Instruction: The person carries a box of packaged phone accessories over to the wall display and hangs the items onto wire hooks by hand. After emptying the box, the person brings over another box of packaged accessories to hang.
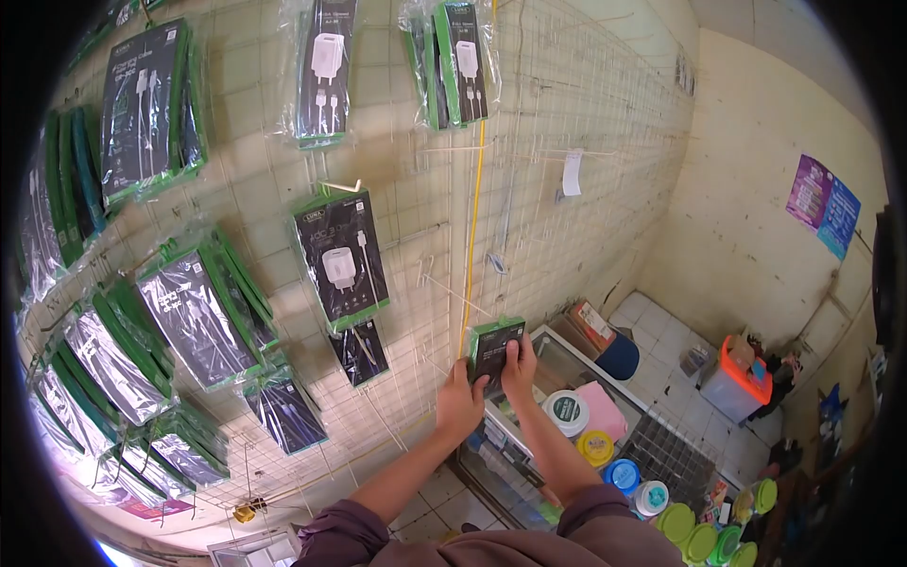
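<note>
in the head view, the small black and green packet [492, 353] is between the two hands, in front of the wire grid [416, 248] and near the glass desk [625, 393]. the left hand [457, 408] pinches its left side and lower corner; the fingers of the right hand [519, 376] hold its right side, with the thumb on the front. i think it is light and rather stiff, but a plastic wrap may be slippery. both side edges are good places for a gentle hold.

Dark mauve long sleeves [347, 531], bunched, matching top [510, 548]
</note>
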Motion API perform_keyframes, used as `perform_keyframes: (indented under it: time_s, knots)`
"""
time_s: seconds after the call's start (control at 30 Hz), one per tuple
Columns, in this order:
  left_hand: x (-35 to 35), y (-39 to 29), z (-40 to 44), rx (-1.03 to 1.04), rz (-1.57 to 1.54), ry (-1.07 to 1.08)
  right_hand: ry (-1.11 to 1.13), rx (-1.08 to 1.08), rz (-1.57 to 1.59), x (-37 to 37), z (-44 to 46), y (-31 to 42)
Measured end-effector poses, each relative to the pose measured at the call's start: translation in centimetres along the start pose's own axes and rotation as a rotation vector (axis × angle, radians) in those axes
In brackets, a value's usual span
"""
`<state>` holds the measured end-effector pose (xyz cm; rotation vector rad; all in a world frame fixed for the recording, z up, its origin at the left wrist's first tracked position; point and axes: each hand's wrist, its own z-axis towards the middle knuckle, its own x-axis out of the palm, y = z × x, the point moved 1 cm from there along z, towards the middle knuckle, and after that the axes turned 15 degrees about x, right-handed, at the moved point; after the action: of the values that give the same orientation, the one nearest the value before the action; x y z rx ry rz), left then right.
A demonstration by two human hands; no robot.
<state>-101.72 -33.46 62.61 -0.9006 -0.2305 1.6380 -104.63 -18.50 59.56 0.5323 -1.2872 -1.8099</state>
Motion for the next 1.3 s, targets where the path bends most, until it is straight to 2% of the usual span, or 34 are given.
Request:
perform_keyframes:
  time_s: [0.23, 1.03, 1.17, 1.3]
  knots:
    - [0.2, 0.3, -0.3, -0.018, 0.022, 0.012, -0.005, 0.017, -0.077, -0.2, -0.4, 0.4]
    - [0.5, 1.2, -0.7, -0.014, 0.024, 0.032, 0.032, 0.009, 0.002, 0.2, -0.2, -1.1]
    - [0.6, 1.8, -0.4, -0.069, 0.013, 0.031, 0.087, 0.053, -0.026, 0.5, 0.6, -1.6]
    - [0.6, 3.6, 0.6, -0.113, 0.029, 0.0, 0.098, 0.128, -0.068, 2.2, 0.8, 1.2]
